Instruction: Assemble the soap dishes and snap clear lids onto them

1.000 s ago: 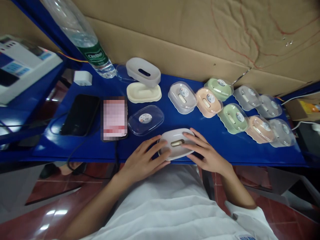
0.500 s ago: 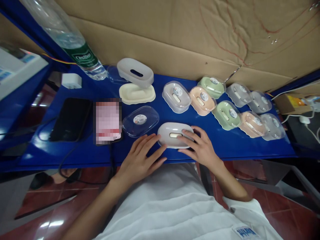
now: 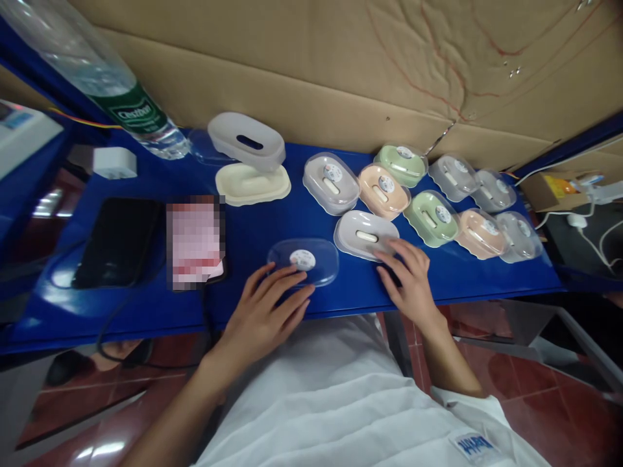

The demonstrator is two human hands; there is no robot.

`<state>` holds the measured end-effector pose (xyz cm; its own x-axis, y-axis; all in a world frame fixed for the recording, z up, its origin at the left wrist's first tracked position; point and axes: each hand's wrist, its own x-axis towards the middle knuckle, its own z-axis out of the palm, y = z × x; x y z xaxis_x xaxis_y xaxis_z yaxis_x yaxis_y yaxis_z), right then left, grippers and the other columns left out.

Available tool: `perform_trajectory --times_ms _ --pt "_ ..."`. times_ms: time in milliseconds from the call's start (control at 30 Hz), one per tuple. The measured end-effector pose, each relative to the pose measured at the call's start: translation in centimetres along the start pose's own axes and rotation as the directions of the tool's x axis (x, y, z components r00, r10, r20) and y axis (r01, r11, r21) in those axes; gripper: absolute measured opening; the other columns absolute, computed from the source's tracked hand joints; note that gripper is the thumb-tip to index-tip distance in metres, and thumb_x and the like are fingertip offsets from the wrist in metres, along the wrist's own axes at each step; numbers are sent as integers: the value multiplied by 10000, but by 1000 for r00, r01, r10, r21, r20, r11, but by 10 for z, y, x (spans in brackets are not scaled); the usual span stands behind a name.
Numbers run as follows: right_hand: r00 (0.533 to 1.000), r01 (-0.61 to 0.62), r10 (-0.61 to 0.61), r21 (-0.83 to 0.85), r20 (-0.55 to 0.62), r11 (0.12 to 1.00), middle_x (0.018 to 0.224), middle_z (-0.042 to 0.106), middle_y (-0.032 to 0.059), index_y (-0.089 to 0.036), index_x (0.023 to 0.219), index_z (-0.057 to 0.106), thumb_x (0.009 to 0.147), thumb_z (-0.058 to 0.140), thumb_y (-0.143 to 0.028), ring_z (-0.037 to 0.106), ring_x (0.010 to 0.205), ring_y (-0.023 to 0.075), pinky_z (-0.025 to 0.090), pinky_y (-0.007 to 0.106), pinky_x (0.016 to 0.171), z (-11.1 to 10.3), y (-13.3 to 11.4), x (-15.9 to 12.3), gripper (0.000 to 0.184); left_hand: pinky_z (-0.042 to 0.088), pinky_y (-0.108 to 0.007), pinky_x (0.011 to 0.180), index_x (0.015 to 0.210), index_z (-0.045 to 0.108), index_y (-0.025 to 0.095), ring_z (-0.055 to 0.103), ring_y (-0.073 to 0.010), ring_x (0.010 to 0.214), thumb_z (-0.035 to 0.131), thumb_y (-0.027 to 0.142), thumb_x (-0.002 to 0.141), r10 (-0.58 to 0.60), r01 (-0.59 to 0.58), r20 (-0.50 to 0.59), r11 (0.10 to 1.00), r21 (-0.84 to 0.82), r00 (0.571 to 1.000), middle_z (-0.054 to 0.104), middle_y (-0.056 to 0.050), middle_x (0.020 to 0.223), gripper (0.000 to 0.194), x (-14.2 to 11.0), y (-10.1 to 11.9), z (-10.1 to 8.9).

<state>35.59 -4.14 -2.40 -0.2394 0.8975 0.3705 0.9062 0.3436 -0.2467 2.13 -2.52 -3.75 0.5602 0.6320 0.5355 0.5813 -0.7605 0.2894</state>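
My left hand lies with fingers spread on the near left edge of a clear plastic lid with a round label. My right hand is open, its fingertips touching the right end of a pale grey soap dish with a white slot in its middle. The dish stands uncovered on the blue table, just behind and right of the lid. Behind it are a lidded grey soap dish and a lidded peach soap dish.
More lidded soap dishes, such as a green one, stand at the right. A grey shell and a cream tray lie at the back left. A water bottle, a black phone and a white adapter are further left.
The uncovered grey soap dish has moved back and right with my right hand. My left hand has come off it onto the clear lid, which has shifted right and nearer to me.
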Motion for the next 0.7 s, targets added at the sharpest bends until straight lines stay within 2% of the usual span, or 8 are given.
perform_trajectory --times_ms 67,167,267,400,500,600,633,700 --pt "997 29 -31 19 77 999 1590 644 103 -350 1636 519 1119 538 -281 543 1551 321 404 581 1278 -1 0 1 522 459 -515 1270 1288 725 228 727 -265 1308 717 94 993 58 -56 55 998 -34 997 788 -90 1328 324 0 1 -3" --pt "993 -12 16 -32 121 999 1693 548 118 -301 1718 409 1134 491 -316 452 1623 319 342 591 1322 2 -3 9 590 441 -518 1289 1374 701 222 697 -278 1367 695 99 1005 57 -55 85 998 -28 995 757 -112 1415 389 -1 2 -5" --pt "992 -36 46 -87 115 996 1710 526 120 -297 1733 389 1140 463 -333 448 1623 324 365 587 1305 5 -5 21 599 433 -568 1293 1446 659 235 650 -315 1435 705 126 1008 -1 0 54 1000 15 999 687 -145 1523 454 -2 2 -1" --pt "991 -18 37 -140 131 990 1609 632 123 -273 1689 476 1129 417 -237 558 1512 330 445 549 1207 7 -4 42 564 452 -644 1264 1507 608 211 562 -394 1523 715 170 1013 -146 146 -13 986 79 989 587 -211 1609 508 -3 1 6" --pt "993 -43 64 -201 99 979 1562 667 135 -246 1616 572 1110 410 -183 607 1432 353 466 555 1148 8 -3 54 535 513 -613 1222 1533 587 207 564 -397 1520 697 189 1027 -175 175 4 982 70 984 583 -208 1608 519 -2 -1 8" --pt "996 -92 93 -210 -4 973 1667 563 160 -246 1596 594 1117 455 -233 579 1459 396 471 596 1146 6 -11 58 499 546 -542 1212 1568 574 222 565 -363 1526 671 175 1039 -146 145 52 989 28 988 587 -178 1619 540 -2 -1 6" --pt "997 -73 70 -177 -22 982 1694 532 158 -257 1604 585 1122 473 -258 564 1481 395 469 601 1161 5 -16 57 495 546 -526 1219 1586 561 230 555 -352 1539 660 170 1045 -137 136 66 991 17 988 579 -168 1633 553 -2 -1 5" --pt "998 58 -57 -61 25 996 1703 529 133 -289 1620 565 1132 507 -309 544 1519 361 457 584 1210 4 -27 51 492 539 -511 1236 1627 524 249 532 -335 1563 637 168 1062 -125 125 85 992 1 989 560 -153 1660 582 -2 -1 5"
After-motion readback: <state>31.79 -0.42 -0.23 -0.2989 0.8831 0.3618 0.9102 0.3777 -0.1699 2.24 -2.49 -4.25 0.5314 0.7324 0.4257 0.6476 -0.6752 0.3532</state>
